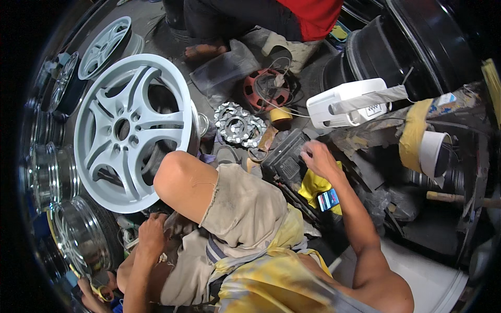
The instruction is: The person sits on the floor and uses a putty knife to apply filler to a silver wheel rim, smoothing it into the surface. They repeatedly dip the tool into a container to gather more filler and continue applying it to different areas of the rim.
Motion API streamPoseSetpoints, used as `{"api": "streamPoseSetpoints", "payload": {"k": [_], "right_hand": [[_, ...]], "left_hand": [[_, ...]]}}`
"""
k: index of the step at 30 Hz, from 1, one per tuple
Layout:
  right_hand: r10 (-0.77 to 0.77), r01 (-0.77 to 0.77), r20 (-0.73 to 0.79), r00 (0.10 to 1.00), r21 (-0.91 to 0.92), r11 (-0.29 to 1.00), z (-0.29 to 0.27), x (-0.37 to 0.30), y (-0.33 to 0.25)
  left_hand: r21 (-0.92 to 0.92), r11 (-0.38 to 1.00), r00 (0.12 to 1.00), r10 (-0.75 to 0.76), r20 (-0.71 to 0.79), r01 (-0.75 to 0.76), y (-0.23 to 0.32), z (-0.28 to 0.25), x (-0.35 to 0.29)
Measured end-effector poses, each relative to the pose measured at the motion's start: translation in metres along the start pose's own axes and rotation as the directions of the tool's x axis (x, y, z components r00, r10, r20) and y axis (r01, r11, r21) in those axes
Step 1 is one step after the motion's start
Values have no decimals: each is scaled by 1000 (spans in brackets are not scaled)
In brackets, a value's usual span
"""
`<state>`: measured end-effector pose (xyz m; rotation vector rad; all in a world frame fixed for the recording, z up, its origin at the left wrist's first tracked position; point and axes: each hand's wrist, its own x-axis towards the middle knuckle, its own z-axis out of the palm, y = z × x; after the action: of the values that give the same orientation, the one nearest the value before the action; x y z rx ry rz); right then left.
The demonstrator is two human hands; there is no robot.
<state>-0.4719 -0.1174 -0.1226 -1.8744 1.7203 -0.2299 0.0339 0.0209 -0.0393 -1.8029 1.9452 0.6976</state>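
Observation:
A pale grey alloy wheel rim (121,129) with several split spokes stands before my bent knee, at left. Below its lower edge, my left hand (153,232) is closed in a fist beside my leg; what it grips is hidden. My right hand (319,159) is over the right end of a black plastic case (286,163), its fingers curled inward. I cannot make out anything between those fingers. Right below that hand are a yellow cloth (313,185) and a phone (328,200) with a lit screen lying on it.
Chrome wheels (78,235) stack along the left. A silver toothed ring (240,125), a red cable reel (267,89) and a white plastic appliance (347,101) lie ahead. Tape rolls (436,154) hang at right. Another person's bare foot (206,50) and, lower left, a hand (91,295) show.

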Motion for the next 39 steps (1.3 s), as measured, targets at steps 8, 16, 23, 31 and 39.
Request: {"api": "streamPoseSetpoints", "payload": {"k": [8,16,23,31,39], "right_hand": [[-216,227,94,972,-124,966,87,145,-2],[-326,352,178,929,-146,924,70,129,6],[-344,350,169,924,-1,937,-4,35,44],[-135,194,313,940,-166,967,-14,-50,105],[-317,381,454,833,-56,923,-13,-72,75]], "left_hand": [[-147,988,995,64,79,-51,8,2,7],[-261,965,983,55,176,-7,26,-7,3],[-236,970,978,103,181,-58,22,8,30],[-206,971,974,156,165,-121,22,7,38],[-205,968,971,176,162,-142,22,7,38]]}}
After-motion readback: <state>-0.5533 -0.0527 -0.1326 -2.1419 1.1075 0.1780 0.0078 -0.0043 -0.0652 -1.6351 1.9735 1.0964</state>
